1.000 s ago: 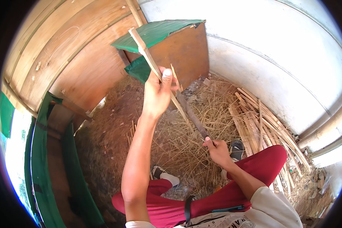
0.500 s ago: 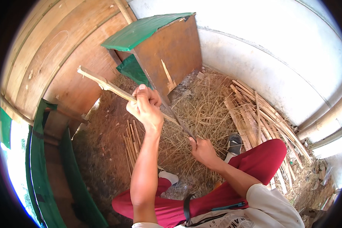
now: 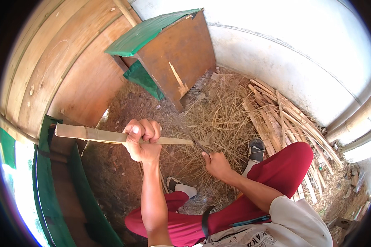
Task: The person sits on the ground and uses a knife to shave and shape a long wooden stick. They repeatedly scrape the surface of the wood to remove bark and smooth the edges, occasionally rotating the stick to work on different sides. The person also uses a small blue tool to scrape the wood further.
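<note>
My left hand is closed in a fist around a pale split bamboo strip. The strip lies nearly level in front of me, its broad end to the left and its narrower end to the right. In my right hand is a long dark-bladed knife, its handle mostly hidden by the fingers. The blade slants up and to the left, crossing the strip near its right end. Whether the edge bites into the bamboo I cannot tell. Below the strip's right part lies a heap of thin dry shavings.
Long split bamboo strips are piled at the right beside the white wall. A brown wooden box with a green cover stands at the back. Green-edged boards stand at the left. My bent legs are close below.
The bamboo strip has swung from a slant to nearly level and turned a broader face toward me. My left hand has moved down and left. My right hand has shifted slightly left and down.
</note>
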Tool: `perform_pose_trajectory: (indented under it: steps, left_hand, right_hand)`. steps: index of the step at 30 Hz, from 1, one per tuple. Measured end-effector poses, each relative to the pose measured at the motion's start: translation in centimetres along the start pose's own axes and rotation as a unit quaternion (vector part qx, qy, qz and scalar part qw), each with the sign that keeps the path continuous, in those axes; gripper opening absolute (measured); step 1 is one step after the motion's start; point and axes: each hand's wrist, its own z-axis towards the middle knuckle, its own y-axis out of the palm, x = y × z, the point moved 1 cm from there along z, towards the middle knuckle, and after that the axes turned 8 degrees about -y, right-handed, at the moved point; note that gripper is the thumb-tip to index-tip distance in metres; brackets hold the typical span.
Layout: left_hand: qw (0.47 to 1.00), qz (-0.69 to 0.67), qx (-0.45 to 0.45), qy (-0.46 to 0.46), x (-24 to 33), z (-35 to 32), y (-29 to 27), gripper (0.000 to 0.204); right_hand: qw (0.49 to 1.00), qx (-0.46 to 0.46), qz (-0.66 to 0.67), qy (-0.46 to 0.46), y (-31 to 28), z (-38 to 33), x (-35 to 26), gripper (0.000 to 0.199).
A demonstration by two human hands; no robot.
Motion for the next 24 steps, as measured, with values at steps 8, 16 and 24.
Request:
perform_pose_trajectory:
  steps: [8, 16, 24]
  left_hand:
    - [0.995, -0.023, -0.083, -0.056, 0.0, 0.2, 0.3, 0.04]
    - [0.988, -0.092, -0.119, -0.044, -0.1, -0.8, 0.2, 0.032]
    - [0.999, -0.007, -0.014, -0.035, -0.4, 0.0, 1.8, 0.041]
  right_hand:
    - [0.996, 0.045, 0.032, -0.064, -1.2, -0.9, -3.8, 0.051]
    - [0.998, -0.054, 0.019, 0.039, -3.6, -0.8, -4.6, 0.054]
    - [0.998, -0.001, 0.043, 0.055, -0.5, -1.2, 0.4, 0.05]
